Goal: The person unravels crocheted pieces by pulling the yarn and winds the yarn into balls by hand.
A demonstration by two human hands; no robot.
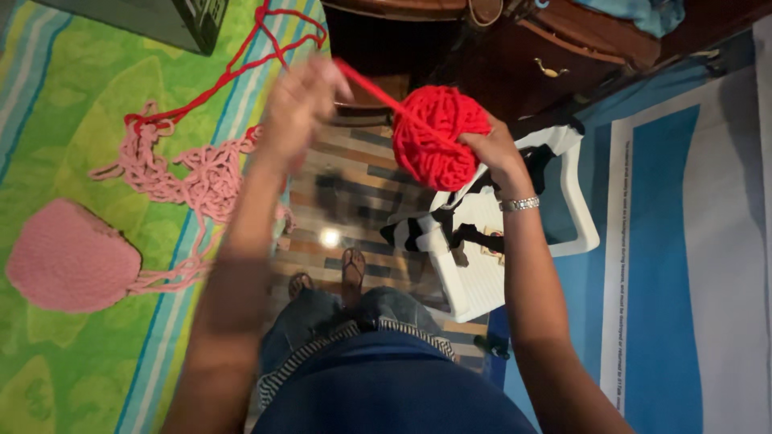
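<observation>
Both hands work red yarn above a wood-patterned floor: the right hand grips a ball of red yarn from its far side, fingers curled against it, while the left hand, blurred in the frame, is pinched closed on the red strand that runs taut from the ball to its fingers. The ball sits raised between the two hands, at about the same height as both. It already looks full and round, which suggests much of the winding is done; a long tail of red strand, however, trails past the left hand onto a green patterned cloth, so loose yarn remains to take up. Both forearms reach forward and upward from the seated person's lap, the right wrist wearing a metal bracelet. On the cloth lie a pink crocheted pouch and a loose tangle of pink crochet work. A white plastic chair stands below the right arm.
</observation>
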